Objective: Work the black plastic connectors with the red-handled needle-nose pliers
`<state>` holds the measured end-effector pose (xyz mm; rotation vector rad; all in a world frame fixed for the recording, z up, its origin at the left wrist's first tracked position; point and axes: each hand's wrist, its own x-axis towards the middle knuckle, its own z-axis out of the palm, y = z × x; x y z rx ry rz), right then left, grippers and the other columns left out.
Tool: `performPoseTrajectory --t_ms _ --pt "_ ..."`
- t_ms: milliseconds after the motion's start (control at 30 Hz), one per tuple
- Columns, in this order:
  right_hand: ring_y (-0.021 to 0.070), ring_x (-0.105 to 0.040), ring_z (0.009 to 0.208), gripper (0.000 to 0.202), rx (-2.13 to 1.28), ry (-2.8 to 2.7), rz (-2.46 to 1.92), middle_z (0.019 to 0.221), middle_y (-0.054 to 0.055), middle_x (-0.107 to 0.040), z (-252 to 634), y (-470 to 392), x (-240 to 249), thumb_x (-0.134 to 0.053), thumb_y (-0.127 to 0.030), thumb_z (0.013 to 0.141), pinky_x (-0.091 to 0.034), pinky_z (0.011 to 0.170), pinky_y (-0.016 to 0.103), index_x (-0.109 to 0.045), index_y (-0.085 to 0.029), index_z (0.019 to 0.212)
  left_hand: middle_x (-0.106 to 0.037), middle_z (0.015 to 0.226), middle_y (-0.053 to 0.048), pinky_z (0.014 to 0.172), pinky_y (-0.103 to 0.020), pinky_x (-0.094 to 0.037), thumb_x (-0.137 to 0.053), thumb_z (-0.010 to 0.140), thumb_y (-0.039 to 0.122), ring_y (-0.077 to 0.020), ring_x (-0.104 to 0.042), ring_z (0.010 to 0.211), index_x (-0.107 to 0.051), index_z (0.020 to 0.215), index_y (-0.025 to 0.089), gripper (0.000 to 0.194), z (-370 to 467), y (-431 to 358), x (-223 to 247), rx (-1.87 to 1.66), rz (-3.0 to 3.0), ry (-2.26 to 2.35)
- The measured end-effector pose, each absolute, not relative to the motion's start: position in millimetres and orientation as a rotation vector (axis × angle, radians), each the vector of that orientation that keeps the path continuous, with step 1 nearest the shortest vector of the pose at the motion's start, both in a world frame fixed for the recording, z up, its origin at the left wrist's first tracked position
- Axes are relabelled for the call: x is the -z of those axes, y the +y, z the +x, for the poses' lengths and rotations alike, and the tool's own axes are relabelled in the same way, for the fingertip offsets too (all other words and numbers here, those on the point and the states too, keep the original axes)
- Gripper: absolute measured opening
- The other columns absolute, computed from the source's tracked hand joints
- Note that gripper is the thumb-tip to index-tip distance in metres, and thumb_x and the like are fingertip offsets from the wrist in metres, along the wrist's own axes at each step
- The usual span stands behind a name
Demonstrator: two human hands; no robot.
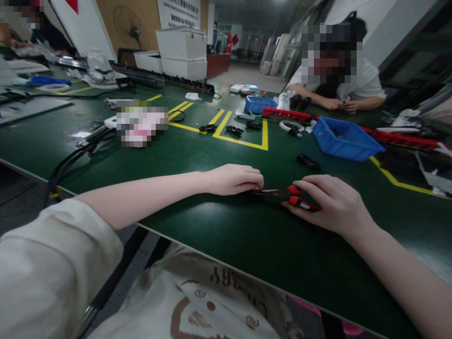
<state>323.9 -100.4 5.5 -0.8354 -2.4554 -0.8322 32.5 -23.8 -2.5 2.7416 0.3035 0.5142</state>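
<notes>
My right hand (334, 202) is closed around the red and black handles of a pair of needle-nose pliers (294, 200), whose metal jaws point left. The tips of the pliers reach the fingers of my left hand (235, 179), just above the green table (219, 235). Those left fingers are curled in a pinch, and what they hold is mostly hidden; something small and dark shows beside the plier tips. Beyond my right hand lies a black connector-like part (309, 162).
Several similar black parts (234, 130) lie near the yellow tape. A blue bin (346, 139) stands at the right, with a red strip (287, 114) behind it. Dark cables (76, 153) run off the table's left edge. Across the table sits a person (339, 70).
</notes>
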Motion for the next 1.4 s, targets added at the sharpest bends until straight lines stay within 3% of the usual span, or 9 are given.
performPoseTrajectory --t_ms 533,800,900,1000,1100,1267,1400 --pt "0.0282 -0.071 0.087 0.035 0.641 -2.449 -0.959 0.102 0.011 -0.074 329 -102 -9 -0.073 -0.040 0.084 -0.054 0.066 0.041 -0.068 -0.023 0.115 -0.067 0.107 -0.009 0.085 -0.029 -0.046 -0.039 0.105 0.024 -0.0196 -0.060 0.100 -0.064 0.108 0.019 0.025 33 -24 2 -0.497 2.846 0.302" --pt "0.0267 -0.070 0.080 0.032 0.698 -2.470 -0.911 0.098 0.014 -0.073 328 -103 -10 -0.072 -0.038 0.086 -0.056 0.063 0.040 -0.068 -0.019 0.111 -0.067 0.107 -0.009 0.083 -0.030 -0.046 -0.038 0.104 0.020 -0.0202 -0.060 0.097 -0.063 0.109 0.018 0.026 34 -24 3 -0.522 2.904 0.270" --pt "0.0277 -0.071 0.085 0.034 0.705 -2.443 -0.942 0.102 0.012 -0.073 330 -103 -11 -0.072 -0.041 0.086 -0.055 0.065 0.041 -0.067 -0.023 0.114 -0.067 0.106 -0.009 0.082 -0.030 -0.046 -0.039 0.104 0.020 -0.0202 -0.061 0.097 -0.063 0.109 0.019 0.025 34 -24 4 -0.537 2.907 0.278" --pt "0.0289 -0.071 0.089 0.038 0.746 -2.409 -0.929 0.105 0.011 -0.074 333 -102 -13 -0.073 -0.042 0.085 -0.055 0.067 0.042 -0.065 -0.024 0.118 -0.067 0.107 -0.009 0.083 -0.031 -0.047 -0.042 0.102 0.019 -0.0212 -0.061 0.097 -0.064 0.109 0.019 0.023 32 -25 3 -0.541 2.893 0.261" --pt "0.0303 -0.072 0.090 0.042 0.804 -2.405 -0.865 0.103 0.014 -0.074 333 -102 -16 -0.076 -0.039 0.083 -0.056 0.069 0.042 -0.064 -0.019 0.118 -0.068 0.109 -0.010 0.088 -0.033 -0.048 -0.048 0.099 0.021 -0.0226 -0.061 0.100 -0.064 0.110 0.019 0.020 30 -26 0 -0.522 2.872 0.219" --pt "0.0302 -0.072 0.090 0.038 0.807 -2.441 -0.846 0.103 0.014 -0.074 331 -102 -16 -0.075 -0.036 0.084 -0.058 0.072 0.042 -0.065 -0.018 0.116 -0.067 0.113 -0.011 0.090 -0.035 -0.048 -0.063 0.093 0.034 -0.0238 -0.061 0.103 -0.062 0.113 0.018 0.025 29 -26 -1 -0.497 2.860 0.200" --pt "0.0294 -0.072 0.091 0.035 0.740 -2.455 -0.880 0.104 0.013 -0.074 331 -102 -13 -0.073 -0.038 0.085 -0.057 0.071 0.042 -0.067 -0.020 0.114 -0.066 0.112 -0.010 0.089 -0.035 -0.047 -0.062 0.095 0.033 -0.0232 -0.061 0.103 -0.061 0.113 0.018 0.024 30 -24 2 -0.487 2.885 0.228"
